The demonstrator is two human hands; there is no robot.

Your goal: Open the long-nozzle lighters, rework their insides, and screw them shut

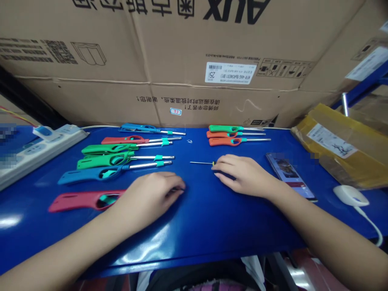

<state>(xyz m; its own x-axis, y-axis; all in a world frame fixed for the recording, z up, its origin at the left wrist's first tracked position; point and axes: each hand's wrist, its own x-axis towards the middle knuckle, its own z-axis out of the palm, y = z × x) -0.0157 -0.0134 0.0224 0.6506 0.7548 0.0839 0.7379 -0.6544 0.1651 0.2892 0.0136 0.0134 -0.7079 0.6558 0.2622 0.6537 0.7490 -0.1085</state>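
My left hand (153, 194) lies closed over the front part of a red long-nosed lighter (79, 201) on the blue table (200, 218); the lighter's metal tube is hidden under the fingers. My right hand (242, 174) rests palm down with fingers curled over a small screwdriver (201, 163), whose thin shaft sticks out to the left. Left of centre lie several lighters in a row: blue (91, 174), green (104, 161), green (109, 148), red (127, 140), blue (142, 128). Three more, green (226, 128) and orange (226, 141), lie at the back right.
A phone (289, 173) lies right of my right hand. A white power strip (39, 147) sits at the left. A white puck with a cord (350, 196) and a yellow-taped parcel (339, 141) are at the right. A large cardboard box (194, 60) walls the back.
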